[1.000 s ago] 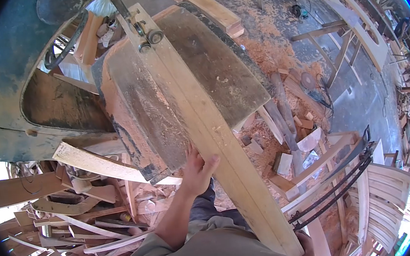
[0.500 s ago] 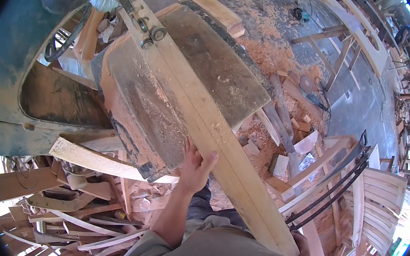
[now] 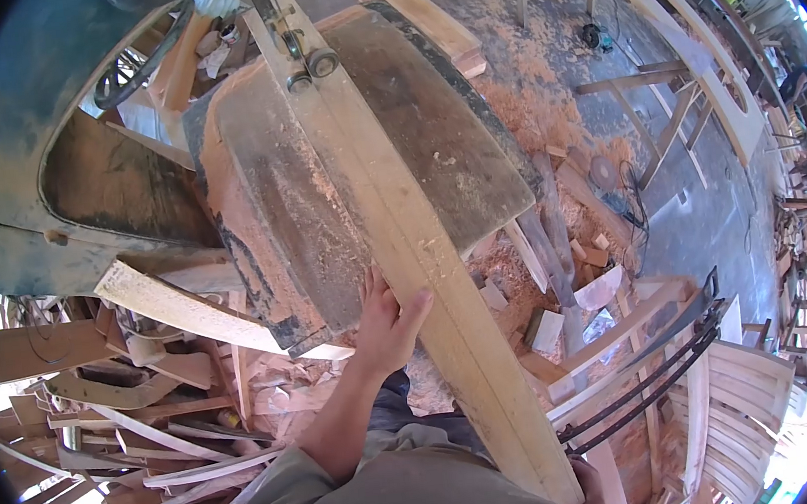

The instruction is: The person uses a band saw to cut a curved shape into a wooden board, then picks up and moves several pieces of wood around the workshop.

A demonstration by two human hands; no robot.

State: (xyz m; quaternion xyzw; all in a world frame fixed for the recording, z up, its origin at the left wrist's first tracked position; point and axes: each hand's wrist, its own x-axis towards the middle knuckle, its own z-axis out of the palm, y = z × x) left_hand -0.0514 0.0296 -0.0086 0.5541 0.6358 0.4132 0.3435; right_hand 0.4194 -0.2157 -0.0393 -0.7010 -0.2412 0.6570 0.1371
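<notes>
A long, thick wooden plank (image 3: 424,260) lies across the worn saw table (image 3: 444,169), with a dark line running along its length. Its far end sits under the blade guide with small rollers (image 3: 321,61) of a large band saw. My left hand (image 3: 390,327) grips the plank's left edge near the front of the table, thumb over the top and fingers along the side. Down at the near end, beside my body, my right hand (image 3: 589,490) holds the plank's end; most of its fingers are hidden.
The saw's big green-grey body (image 3: 14,195) stands at left. A curved offcut (image 3: 182,300) juts beside the table, above piled wood scraps (image 3: 158,445). Sawdust (image 3: 530,101) and blocks cover the floor at right, near a slatted wooden frame (image 3: 734,404) and a power tool (image 3: 594,35).
The view has shifted slightly. Both hands keep their places on the plank, and I see no clear movement of the plank against the blade guide.
</notes>
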